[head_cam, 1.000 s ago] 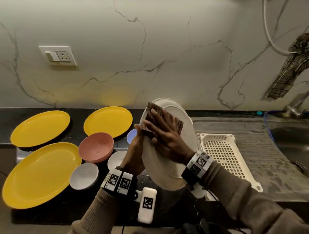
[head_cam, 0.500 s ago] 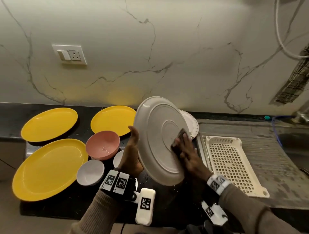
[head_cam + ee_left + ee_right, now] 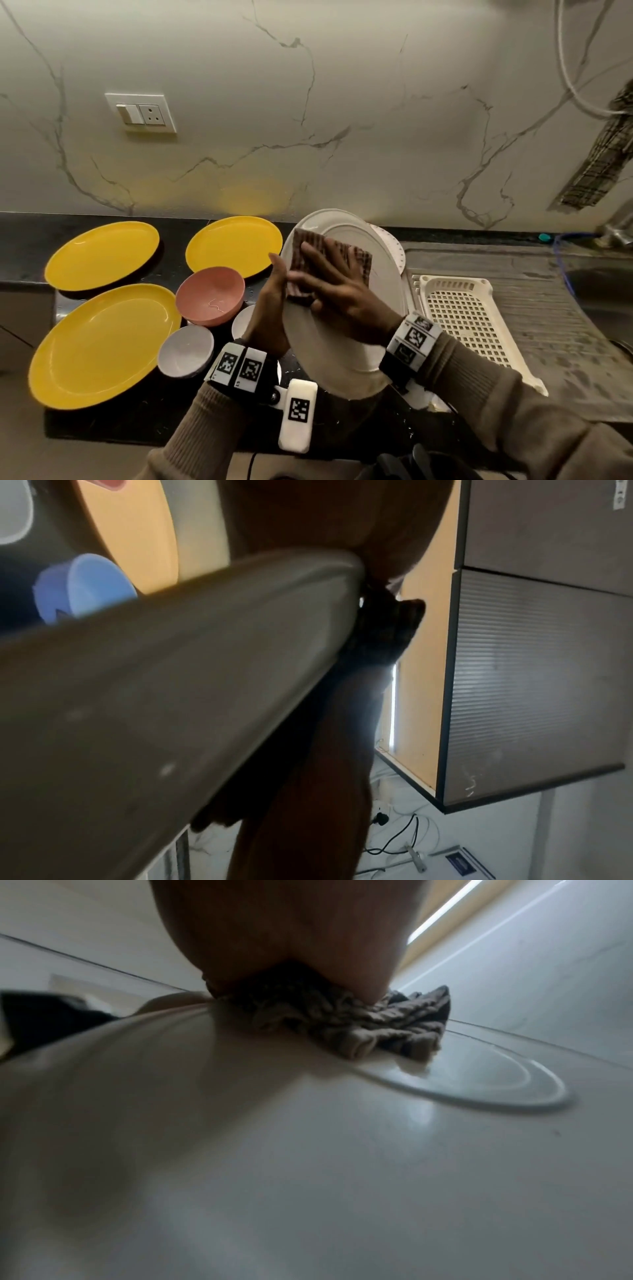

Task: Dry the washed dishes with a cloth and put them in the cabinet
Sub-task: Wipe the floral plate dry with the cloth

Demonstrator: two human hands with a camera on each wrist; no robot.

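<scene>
A large white plate (image 3: 342,349) is held tilted on edge above the black counter. My left hand (image 3: 270,308) grips its left rim, thumb up along the edge; the left wrist view shows the plate (image 3: 171,683) close up. My right hand (image 3: 329,291) lies flat with spread fingers on a brown ribbed cloth (image 3: 356,257), pressing it against the plate's upper part. In the right wrist view the bunched cloth (image 3: 359,1026) sits under my palm (image 3: 291,934) on the plate's surface (image 3: 308,1150), beside a raised ring.
Three yellow plates (image 3: 102,255) (image 3: 234,245) (image 3: 102,346), a pink bowl (image 3: 210,296) and small white bowls (image 3: 185,351) lie at the left. Another white plate (image 3: 394,250) leans behind. A cream rack (image 3: 462,308) sits on the steel drainboard (image 3: 555,308). A checked cloth (image 3: 606,161) hangs at right.
My right hand has swept the cloth from the plate's lower right up to its upper left. The plate has turned a little towards me in my left hand.
</scene>
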